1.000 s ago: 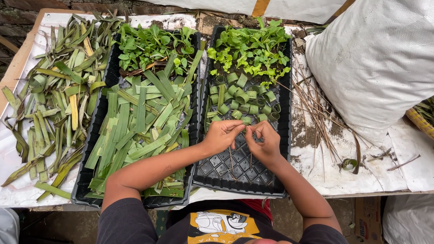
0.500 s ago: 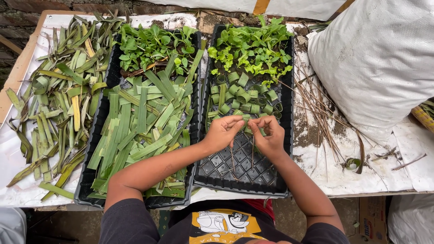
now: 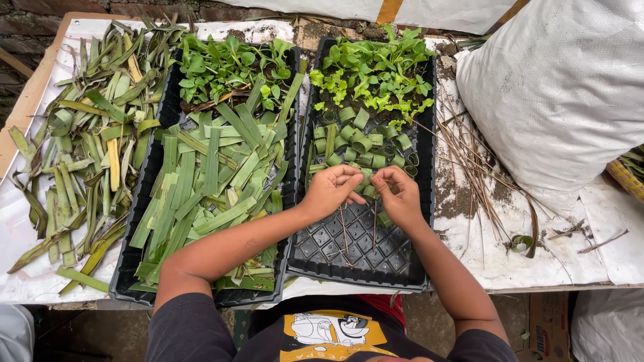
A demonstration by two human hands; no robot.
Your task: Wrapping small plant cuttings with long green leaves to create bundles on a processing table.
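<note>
Lying at two o'clock, a white sack (image 3: 563,87) is being leaned on the table (image 3: 510,261). At centre, a black seedling tray (image 3: 349,248) is being filled with rolled leaf cups (image 3: 359,144). Above it, a small leaf strip (image 3: 369,191) is being pinched by the left hand (image 3: 331,191) and right hand (image 3: 398,194).

Dark charcoal short-sleeved T-shirt, sleeves ending above the elbows, yellow-orange cartoon print with white and black shapes on the chest, a strip of red cloth above it, bare forearms, left hand (image 3: 331,190), right hand (image 3: 400,195), no rings or watch
</note>
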